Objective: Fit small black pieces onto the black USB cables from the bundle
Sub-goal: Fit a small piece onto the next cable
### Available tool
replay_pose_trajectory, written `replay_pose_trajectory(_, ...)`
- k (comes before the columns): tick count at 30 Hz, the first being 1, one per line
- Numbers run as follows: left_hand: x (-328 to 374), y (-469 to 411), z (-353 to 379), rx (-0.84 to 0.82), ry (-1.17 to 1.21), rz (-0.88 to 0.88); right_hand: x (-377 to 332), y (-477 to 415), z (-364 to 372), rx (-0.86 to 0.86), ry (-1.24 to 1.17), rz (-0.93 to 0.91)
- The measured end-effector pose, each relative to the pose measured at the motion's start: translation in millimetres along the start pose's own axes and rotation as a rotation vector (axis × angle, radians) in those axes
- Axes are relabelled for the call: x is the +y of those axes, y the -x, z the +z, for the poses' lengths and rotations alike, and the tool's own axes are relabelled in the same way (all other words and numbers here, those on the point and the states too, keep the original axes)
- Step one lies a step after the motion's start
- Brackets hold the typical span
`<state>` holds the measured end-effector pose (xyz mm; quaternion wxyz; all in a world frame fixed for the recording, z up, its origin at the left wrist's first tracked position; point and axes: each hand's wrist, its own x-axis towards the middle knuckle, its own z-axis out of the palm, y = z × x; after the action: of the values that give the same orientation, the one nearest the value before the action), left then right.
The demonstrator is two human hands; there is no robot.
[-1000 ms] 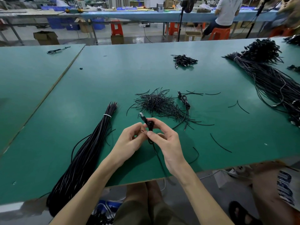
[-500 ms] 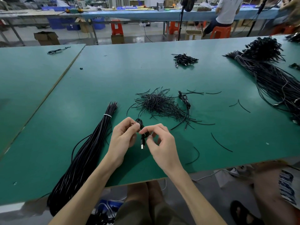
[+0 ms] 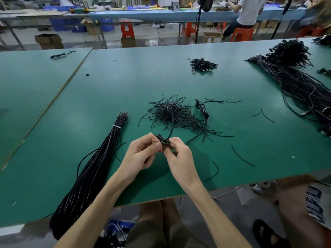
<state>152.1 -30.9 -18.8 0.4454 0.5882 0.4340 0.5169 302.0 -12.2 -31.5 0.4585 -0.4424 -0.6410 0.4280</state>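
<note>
Left hand (image 3: 141, 154): held just above the near part of the green worktop (image 3: 125, 77), with the folded cable (image 3: 163, 140) pinched between thumb and forefinger.
Right hand (image 3: 180, 158): met with the left at the fingertips; the same folded cable is pinched from the other side, with the fingers curled.
Folded cable: kept as a small black knot of loops between both hands, lifted off the worktop. One blurred strand is seen curving up and away from it. Whether a piece is fitted on it cannot be told.
Cable bundle (image 3: 100, 158): laid left of the hands, bound near its far end by a white tie (image 3: 116, 127). Its near end is hung over the front edge.
Loose strands (image 3: 241, 156): scattered singly to the right of the hands.
Small black pieces (image 3: 172, 113): heaped as thin short lengths just beyond the hands.
Coiled cable (image 3: 202, 109): laid at the heap's right edge.
Small cable heap (image 3: 202, 64): set well beyond, near the far side.
Large cable mass (image 3: 295, 83): spread along the right edge.
Neighbouring worktop (image 3: 26, 83): joined at the left, with one cable (image 3: 60, 54) laid on it.
Seated person (image 3: 250, 9): placed on an orange stool (image 3: 241, 34) at the far bench.
</note>
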Motion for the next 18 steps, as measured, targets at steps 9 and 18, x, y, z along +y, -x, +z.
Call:
replay_pose_trajectory(9,-0.2,1.4,5.9,-0.129,-0.042,-0.032,0.1,-1.2,-10.9,0.021,-0.571,0.166)
replay_pose_trajectory(18,-4.9,-1.8,5.4,-0.01,-0.084,-0.039,2.7,-2.0,-7.8,0.074,-0.41,0.04)
